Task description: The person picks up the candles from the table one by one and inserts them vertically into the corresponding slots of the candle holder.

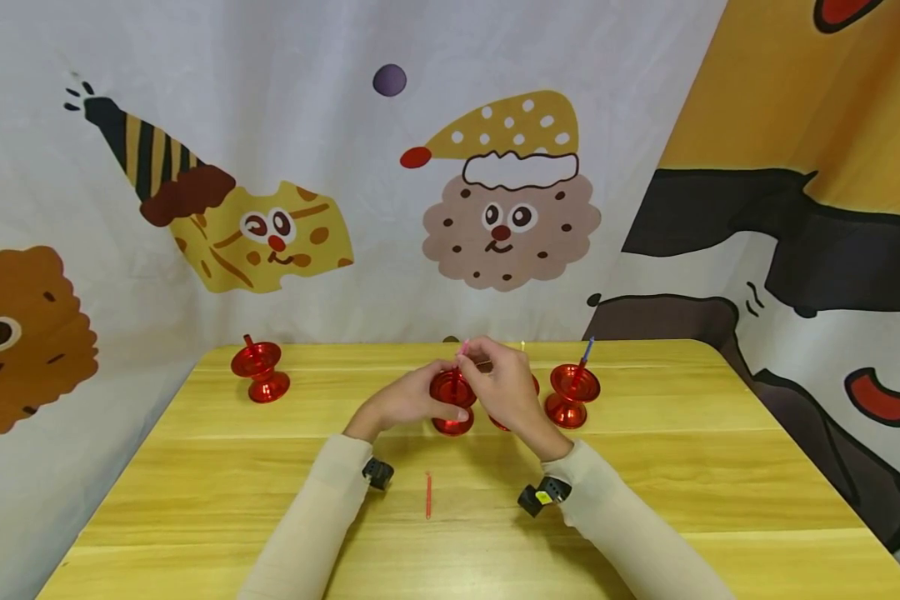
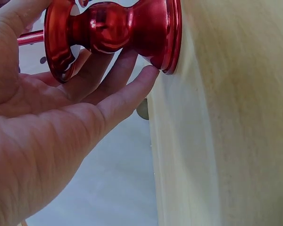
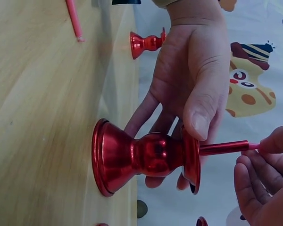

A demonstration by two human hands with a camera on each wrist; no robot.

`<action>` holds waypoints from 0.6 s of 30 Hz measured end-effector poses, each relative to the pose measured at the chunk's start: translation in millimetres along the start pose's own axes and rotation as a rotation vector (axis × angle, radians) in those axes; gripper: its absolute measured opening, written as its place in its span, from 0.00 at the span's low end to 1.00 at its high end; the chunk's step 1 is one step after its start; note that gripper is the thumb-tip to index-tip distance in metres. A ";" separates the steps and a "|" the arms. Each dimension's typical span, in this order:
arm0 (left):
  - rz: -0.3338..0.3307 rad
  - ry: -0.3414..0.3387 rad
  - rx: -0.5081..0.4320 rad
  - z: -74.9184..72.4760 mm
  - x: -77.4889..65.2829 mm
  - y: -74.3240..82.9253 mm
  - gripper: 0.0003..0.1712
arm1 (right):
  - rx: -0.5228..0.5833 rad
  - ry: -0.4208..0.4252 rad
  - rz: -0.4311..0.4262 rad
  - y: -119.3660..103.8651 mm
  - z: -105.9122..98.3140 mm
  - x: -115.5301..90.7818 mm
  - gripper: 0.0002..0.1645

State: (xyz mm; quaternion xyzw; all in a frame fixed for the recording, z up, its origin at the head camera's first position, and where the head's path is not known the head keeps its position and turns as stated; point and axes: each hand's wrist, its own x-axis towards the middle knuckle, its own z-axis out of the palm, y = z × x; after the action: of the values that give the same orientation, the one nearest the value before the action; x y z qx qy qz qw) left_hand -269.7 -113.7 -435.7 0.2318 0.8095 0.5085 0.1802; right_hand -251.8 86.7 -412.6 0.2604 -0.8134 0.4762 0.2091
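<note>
Candle meets red tube — pinched in right grip.

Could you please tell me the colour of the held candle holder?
Shiny red; the holder shows best in the right wrist view.

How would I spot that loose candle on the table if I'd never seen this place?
Find the light wooden table, then the two beige sleeves stretched over it. Between them is a thin coral-pink candle. Unlike the blue candle standing in the rightmost shiny red candle holder, it lies flat on bare wood, outside any holder.
</note>
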 end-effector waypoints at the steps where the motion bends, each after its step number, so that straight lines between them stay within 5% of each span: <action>1: -0.001 0.002 0.001 0.5 0.0 0.1 0.45 | -0.009 -0.003 -0.013 0.2 -0.1 -0.3 0.03; 18: 0.008 0.002 0.013 2.2 0.1 0.4 0.46 | -0.143 -0.024 -0.154 1.4 0.4 0.3 0.03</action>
State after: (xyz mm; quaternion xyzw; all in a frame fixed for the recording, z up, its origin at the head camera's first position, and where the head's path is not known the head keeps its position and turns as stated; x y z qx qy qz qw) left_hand -268.6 -111.8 -436.2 0.2358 0.8119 0.5042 0.1757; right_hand -252.9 86.9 -413.6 0.3122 -0.8254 0.3965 0.2531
